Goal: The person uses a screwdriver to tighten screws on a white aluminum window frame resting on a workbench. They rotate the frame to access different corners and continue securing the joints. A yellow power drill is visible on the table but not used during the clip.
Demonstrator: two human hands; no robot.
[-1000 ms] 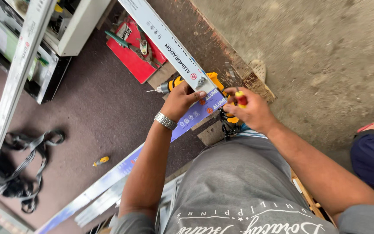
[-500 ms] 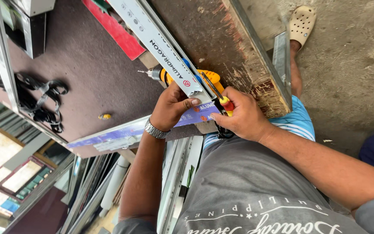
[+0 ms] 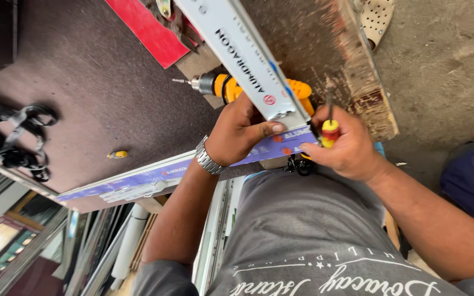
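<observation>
The left hand [image 3: 240, 131] presses down on the corner where two long metal bars meet, with its thumb lying flat on the join. One bar is the silver bar [image 3: 242, 55], which runs up and away across the surface [image 3: 100, 93]. The other is the blue-wrapped bar [image 3: 154, 176], which lies along the near edge of the surface. The left grip is partly closed around that corner. The right hand [image 3: 346, 148] is shut in a fist around a screwdriver [image 3: 329, 130] with a red and yellow handle, and its thin shaft points up, just beside the corner. A yellow drill [image 3: 231, 87] lies on the surface, partly hidden under the silver bar. A red board [image 3: 149, 33] sits farther off. A small yellow thing [image 3: 117, 154], maybe a bit, lies alone on the dark surface.
</observation>
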